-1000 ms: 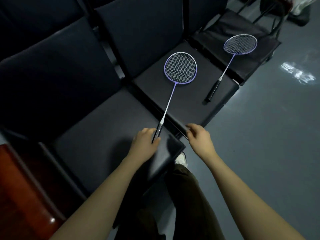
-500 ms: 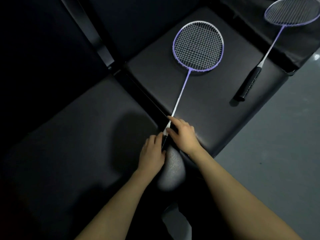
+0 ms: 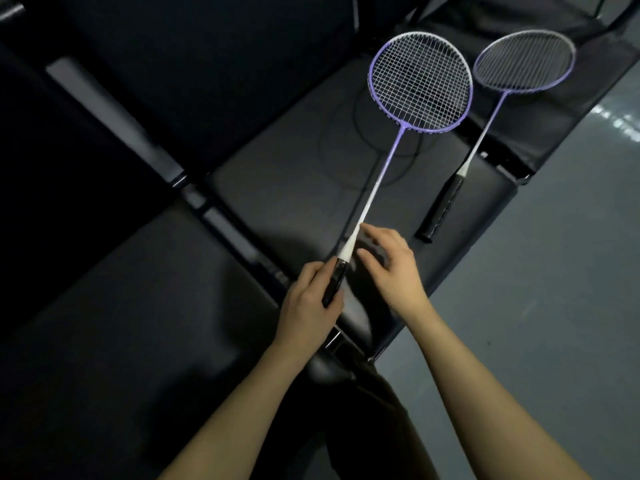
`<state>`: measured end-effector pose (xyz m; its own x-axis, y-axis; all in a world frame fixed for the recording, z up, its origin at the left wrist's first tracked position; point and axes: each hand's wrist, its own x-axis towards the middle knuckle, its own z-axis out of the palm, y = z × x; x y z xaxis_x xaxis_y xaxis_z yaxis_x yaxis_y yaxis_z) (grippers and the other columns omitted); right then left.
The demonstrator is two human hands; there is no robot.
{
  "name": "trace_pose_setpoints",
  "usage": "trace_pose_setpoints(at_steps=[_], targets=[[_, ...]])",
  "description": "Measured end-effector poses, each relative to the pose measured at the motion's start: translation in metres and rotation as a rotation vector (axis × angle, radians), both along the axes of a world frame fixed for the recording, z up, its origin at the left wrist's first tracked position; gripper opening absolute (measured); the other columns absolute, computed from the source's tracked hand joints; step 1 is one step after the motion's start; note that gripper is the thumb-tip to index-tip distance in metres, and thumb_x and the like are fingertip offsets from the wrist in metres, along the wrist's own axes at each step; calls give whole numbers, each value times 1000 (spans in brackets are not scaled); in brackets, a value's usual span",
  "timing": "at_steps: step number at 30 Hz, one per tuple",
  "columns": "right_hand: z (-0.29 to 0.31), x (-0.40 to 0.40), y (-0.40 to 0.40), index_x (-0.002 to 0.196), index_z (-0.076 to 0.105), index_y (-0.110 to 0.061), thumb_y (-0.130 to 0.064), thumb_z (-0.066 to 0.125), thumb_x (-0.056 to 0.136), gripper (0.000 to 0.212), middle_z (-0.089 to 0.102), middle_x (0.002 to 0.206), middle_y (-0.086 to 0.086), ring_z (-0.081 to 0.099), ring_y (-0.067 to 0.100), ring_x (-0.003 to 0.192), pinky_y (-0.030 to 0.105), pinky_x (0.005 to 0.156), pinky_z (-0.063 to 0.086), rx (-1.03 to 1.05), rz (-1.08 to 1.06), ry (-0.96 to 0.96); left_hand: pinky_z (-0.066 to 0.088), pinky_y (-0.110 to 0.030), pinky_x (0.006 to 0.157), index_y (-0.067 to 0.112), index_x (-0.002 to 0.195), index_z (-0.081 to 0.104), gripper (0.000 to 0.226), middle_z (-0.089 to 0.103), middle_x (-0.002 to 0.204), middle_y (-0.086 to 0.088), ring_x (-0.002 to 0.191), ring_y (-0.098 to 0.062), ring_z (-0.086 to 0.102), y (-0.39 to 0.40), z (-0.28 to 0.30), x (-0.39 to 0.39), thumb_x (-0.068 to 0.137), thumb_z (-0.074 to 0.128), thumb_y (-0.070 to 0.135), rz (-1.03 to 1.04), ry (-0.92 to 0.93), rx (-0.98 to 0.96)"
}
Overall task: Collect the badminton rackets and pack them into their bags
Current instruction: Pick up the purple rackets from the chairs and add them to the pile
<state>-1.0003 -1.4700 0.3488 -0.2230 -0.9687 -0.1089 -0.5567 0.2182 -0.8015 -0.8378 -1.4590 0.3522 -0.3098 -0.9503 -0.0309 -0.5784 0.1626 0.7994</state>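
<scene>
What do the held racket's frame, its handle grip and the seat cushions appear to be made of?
The held racket has a thin purple-and-white frame with a smooth painted sheen, so metal or composite; which one cannot be told. Its strings look like white synthetic cord. The handle grip in the left hand looks like black matte wrapped tape. The seat cushions look like dark, faintly glossy leatherette.

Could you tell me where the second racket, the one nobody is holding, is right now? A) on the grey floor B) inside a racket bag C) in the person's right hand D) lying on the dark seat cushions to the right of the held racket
D: the second racket lies flat on the seat cushions, right of the held racket, whose grip the left hand holds.
</scene>
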Motion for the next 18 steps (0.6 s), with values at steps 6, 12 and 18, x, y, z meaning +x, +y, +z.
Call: trace_pose_setpoints(at_steps=[6, 12, 18], targets=[[-32, -80, -23, 136, 45, -17, -27, 60, 89, 51, 47, 128, 15, 43, 33, 114, 42, 98, 31, 136, -392, 343, 53, -40, 78, 21, 124, 51, 46, 49, 108, 10, 85, -20, 60, -36, -19, -61, 79, 60, 17, -3, 60, -19], [-67, -105, -39, 146, 20, -17, -45, 56, 88, 74, 47, 128, 15, 48, 32, 113, 42, 97, 24, 324, -478, 328, 53, -39, 78, 26, 122, 51, 45, 49, 108, 13, 85, -20, 61, -57, -36, -87, 78, 52, 33, 44, 11, -31], [-57, -106, -51, 147, 19, -18, -27, 61, 86, 74, 43, 130, 16, 44, 36, 116, 43, 105, 25, 322, -526, 129, 53, -36, 78, 18, 121, 56, 47, 49, 106, 12, 86, -14, 60, -62, -31, -89, 77, 53, 33, 75, -17, -52]])
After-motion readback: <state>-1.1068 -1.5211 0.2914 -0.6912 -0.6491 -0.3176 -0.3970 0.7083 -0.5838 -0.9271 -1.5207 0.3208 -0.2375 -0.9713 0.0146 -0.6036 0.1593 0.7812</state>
